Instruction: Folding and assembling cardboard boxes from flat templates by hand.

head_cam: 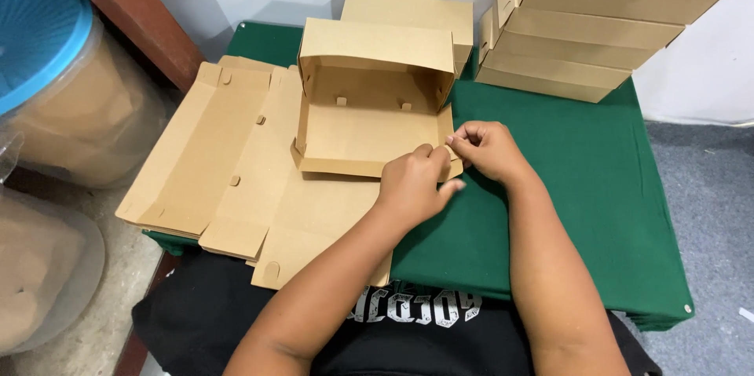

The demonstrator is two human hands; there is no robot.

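Cardboard, thin and brown, makes up the half-folded box (369,121) that sits on the green tablecloth (597,188), its base partly over a spread of flat unfolded box blanks (228,172); its back lid stands upright and its front right corner is where both hands meet. Left hand (412,184) lies curled over the front wall near that corner, fingers bent down and thumb tucked, pressing on the board more than clasping it; right hand (487,148) pinches the small corner flap between thumb and fingertips, closed tight on the edge.

By the look of it the box is very light and fairly stiff along its scored lines but easily creased or torn at tabs and slots; it would likely slide on the cloth if pushed from one side only, so steadying a wall with one hand while the other works a flap seems sound; best holds are the folded edges and corners, not the middle of a panel, which would buckle.

Finished boxes (589,23) are stacked at the far right; a blue-lidded plastic tub (55,85) stands off to the left.
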